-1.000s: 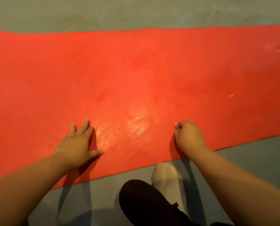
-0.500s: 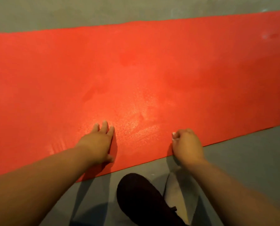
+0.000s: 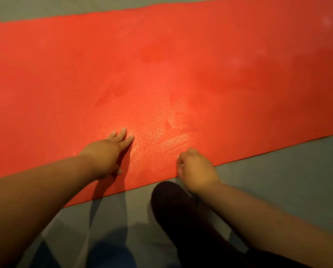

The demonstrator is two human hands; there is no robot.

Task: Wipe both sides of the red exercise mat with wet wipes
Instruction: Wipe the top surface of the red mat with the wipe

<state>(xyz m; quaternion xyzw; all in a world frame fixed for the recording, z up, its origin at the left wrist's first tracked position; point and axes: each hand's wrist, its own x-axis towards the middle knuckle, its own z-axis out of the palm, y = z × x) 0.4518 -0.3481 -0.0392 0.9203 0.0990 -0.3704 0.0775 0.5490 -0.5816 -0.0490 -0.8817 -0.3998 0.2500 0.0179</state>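
A grey floor [image 3: 289, 182] filled the bottom of the frame and a thin strip along the upper left. The right hand [image 3: 197, 169] sat low and right of centre, its grip curled tight, fingers tucked under on a small white bit of wet wipe [image 3: 179, 165], which was mostly hidden beneath the knuckles. It rested on the near edge of the red exercise mat [image 3: 181, 60]. The left hand [image 3: 107, 151], left of centre, had its grip apart: fingers straight and close together, palm pressed flat on the mat. Between the two hands a damp sheen [image 3: 161, 132] with faint streaks glistened on the mat's grainy surface. The mat lay flat on the floor, running as a broad band from the left edge to the upper right corner. A dark-clothed leg [image 3: 181, 213] was at the bottom centre, just beneath the right wrist.
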